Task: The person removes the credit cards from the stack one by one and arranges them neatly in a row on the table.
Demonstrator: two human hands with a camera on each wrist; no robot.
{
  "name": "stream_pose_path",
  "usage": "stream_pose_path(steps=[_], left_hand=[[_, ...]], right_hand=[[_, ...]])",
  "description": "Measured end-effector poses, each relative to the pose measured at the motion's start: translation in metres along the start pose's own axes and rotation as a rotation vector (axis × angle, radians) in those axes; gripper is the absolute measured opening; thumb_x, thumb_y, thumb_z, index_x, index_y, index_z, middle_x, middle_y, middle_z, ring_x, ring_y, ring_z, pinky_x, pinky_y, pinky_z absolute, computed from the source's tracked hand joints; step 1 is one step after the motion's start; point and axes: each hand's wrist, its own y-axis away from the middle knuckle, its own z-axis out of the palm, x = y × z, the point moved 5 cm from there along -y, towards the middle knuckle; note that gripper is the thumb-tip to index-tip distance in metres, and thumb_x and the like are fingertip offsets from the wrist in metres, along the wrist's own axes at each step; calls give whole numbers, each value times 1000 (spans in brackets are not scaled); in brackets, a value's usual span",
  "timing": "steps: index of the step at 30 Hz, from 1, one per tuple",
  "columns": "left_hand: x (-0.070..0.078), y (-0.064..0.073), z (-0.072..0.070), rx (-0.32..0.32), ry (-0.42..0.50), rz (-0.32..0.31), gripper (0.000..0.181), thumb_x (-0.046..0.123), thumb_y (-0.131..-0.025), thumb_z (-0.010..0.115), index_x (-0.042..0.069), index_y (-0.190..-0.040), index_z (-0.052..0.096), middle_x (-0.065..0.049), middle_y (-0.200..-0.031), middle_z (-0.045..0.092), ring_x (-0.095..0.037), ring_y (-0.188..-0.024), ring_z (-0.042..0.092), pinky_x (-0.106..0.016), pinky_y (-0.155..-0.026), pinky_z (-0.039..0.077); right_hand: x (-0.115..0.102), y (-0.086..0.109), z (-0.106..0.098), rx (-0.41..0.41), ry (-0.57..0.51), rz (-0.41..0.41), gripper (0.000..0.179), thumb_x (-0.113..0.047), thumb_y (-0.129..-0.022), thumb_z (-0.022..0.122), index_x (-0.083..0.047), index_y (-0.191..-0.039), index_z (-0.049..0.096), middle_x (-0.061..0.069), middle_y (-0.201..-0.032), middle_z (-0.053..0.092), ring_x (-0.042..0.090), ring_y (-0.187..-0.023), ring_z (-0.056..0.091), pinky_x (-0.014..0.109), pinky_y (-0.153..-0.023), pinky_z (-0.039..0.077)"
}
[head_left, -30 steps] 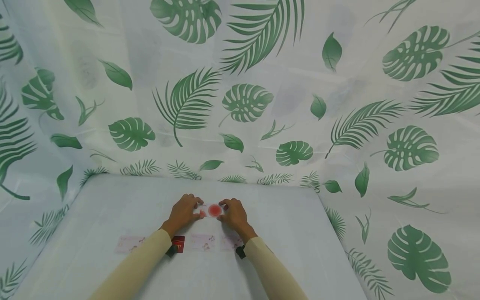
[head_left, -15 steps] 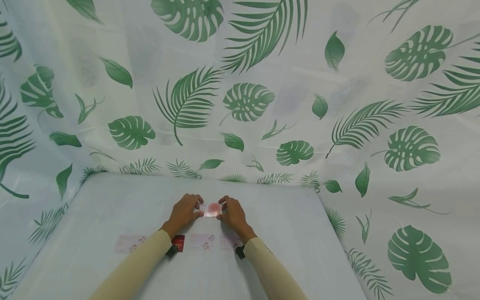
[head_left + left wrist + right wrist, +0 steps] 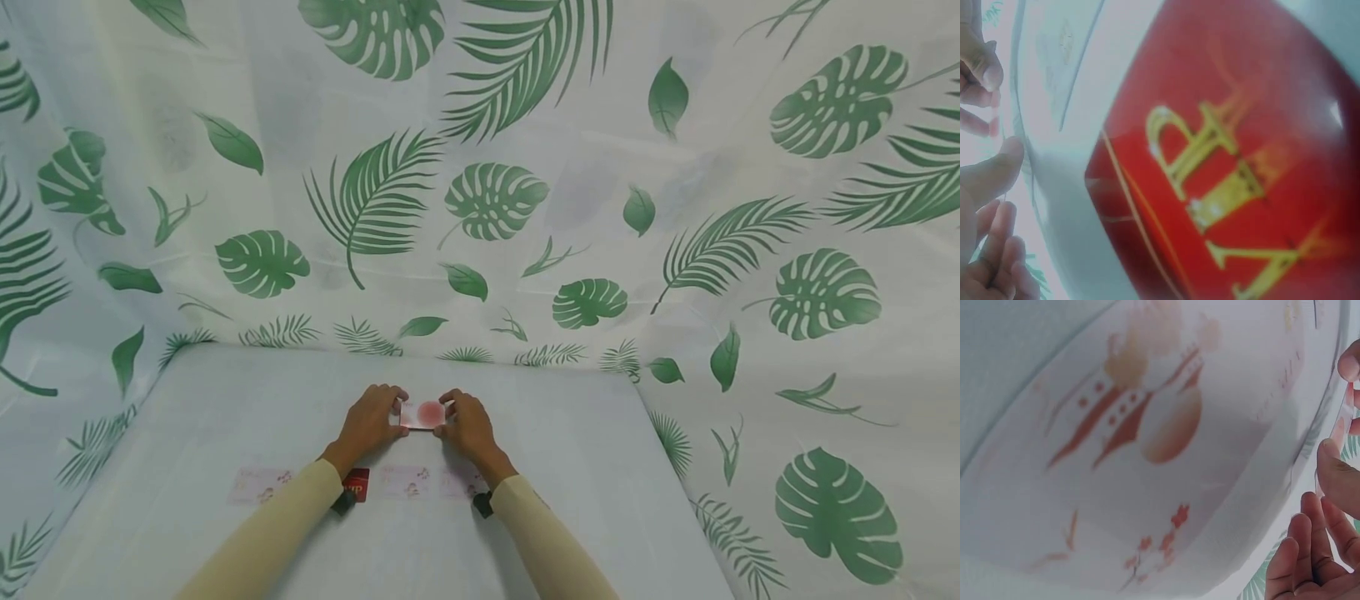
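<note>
Both hands pinch a small white card (image 3: 422,414) with a pink-red disc, one at each short end, over the far half of the table. My left hand (image 3: 367,421) has thumb and fingers on its left end. My right hand (image 3: 468,427) does the same at the right end. In the left wrist view, a red card (image 3: 1210,162) with gold VIP letters lies close below the wrist. A pale card (image 3: 1166,425) with pink flower print fills much of the right wrist view, and the held card (image 3: 1342,419) shows there nearly edge-on.
Below the hands, a row of cards lies on the white table (image 3: 592,500): a pale pink one (image 3: 258,486) at left, the red one partly under the left wrist, then two more pale ones. A leaf-printed curtain (image 3: 495,275) surrounds the table's back and sides.
The held card has tilted: glare crossed its face half a second ago, and now the face shows more fully with a dark lower edge. Both hands stay nearly in place.
</note>
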Motion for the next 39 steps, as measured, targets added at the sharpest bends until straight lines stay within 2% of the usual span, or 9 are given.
stream_pose_path(steps=[10, 15, 22, 30, 39], left_hand=[[10, -2, -3, 47, 8, 52, 55, 20, -75, 97, 9, -121, 69, -2, -96, 69, -22, -96, 59, -41, -86, 54], [17, 0, -6, 78, 41, 54, 55, 20, -75, 97, 8, -121, 70, -1, -95, 71, -23, -97, 61, -43, -88, 55], [23, 2, -3, 70, 80, 47, 53, 24, -76, 97, 10, -120, 72, -2, -95, 73, -20, -96, 60, -42, -87, 56], [37, 5, -5, 121, 94, 101, 52, 23, -72, 100, 11, -115, 72, -1, -93, 72, -18, -92, 60, -38, -79, 55], [53, 7, -6, 100, 86, 132, 52, 21, -74, 98, 13, -119, 72, 2, -95, 72, -17, -94, 60, -38, -82, 55]], right_hand=[[3, 5, -12, 36, 49, -41, 57, -17, -81, 93, -17, -132, 66, 3, -109, 69, 18, -97, 58, 37, -90, 51], [9, 8, -18, 42, 33, -43, 54, -17, -83, 92, -18, -130, 67, 2, -107, 68, 17, -96, 57, 37, -90, 51], [12, 18, -30, 60, 8, -96, 50, -11, -83, 91, -15, -128, 69, 4, -104, 68, 19, -96, 59, 37, -87, 51], [20, 29, -43, 79, -22, -127, 52, -8, -81, 91, -14, -128, 69, 4, -102, 68, 18, -94, 58, 36, -85, 50], [25, 41, -58, 98, -37, -121, 54, -8, -80, 93, -14, -129, 70, 7, -103, 69, 18, -93, 58, 35, -84, 49]])
